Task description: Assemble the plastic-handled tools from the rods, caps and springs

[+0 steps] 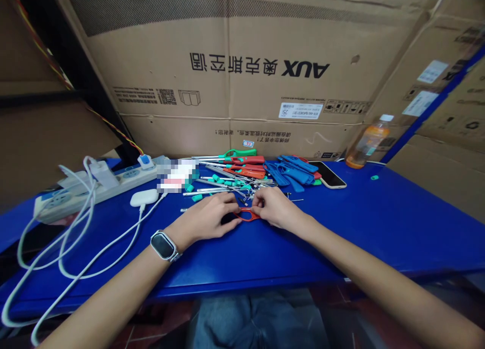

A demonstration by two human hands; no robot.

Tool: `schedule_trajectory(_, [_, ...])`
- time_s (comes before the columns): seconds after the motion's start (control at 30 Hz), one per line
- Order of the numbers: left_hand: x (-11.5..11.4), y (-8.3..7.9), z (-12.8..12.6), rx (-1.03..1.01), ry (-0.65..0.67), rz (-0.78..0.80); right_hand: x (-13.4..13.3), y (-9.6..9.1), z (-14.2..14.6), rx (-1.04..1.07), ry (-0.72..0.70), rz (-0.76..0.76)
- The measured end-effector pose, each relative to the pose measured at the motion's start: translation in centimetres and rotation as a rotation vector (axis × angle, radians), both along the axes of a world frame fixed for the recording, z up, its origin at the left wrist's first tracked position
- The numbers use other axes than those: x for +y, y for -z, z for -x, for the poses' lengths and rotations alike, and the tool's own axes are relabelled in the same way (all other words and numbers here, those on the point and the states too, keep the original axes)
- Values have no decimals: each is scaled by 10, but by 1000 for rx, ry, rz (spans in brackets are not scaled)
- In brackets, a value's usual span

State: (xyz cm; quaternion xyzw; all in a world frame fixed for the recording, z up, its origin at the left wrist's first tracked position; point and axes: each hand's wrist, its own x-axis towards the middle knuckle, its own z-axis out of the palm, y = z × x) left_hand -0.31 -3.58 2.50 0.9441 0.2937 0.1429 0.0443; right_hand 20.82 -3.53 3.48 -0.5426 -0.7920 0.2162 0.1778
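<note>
Both my hands rest on the blue table (379, 222) around a small red plastic handle piece (248, 215) with a loop opening. My left hand (212, 218), a smartwatch (163, 245) on its wrist, grips the piece's left end with curled fingers. My right hand (275, 207) pinches its right end with fingers pressed together. Just behind my hands lies a pile of scissor parts: metal blades with teal caps (223, 183), red and green handles (244, 162), and blue handles (291, 171).
A white power strip (113, 180) with plugs and white cables (76, 228) sits at the left, with a white charger (144, 197) near it. A phone (331, 176) and an orange drink bottle (367, 142) stand at the right. Cardboard boxes (235, 66) wall the back.
</note>
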Motion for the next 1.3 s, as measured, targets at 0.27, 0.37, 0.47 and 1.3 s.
schedule_trajectory(0.27, [-2, 9, -11, -11, 60, -62, -2, 0, -4, -27, -45, -85])
schedule_trajectory(0.37, [-1, 10, -11, 6, 44, -57, -2, -1, -4, -26, -30, -26])
schedule_trajectory(0.47, [-2, 8, -10, 26, 42, -79, -1, 2, -1, -14, 18, -1])
schedule_trajectory(1.3, [-1, 9, -8, -20, 34, -88, -14, 10, -53, -39, -71, -209])
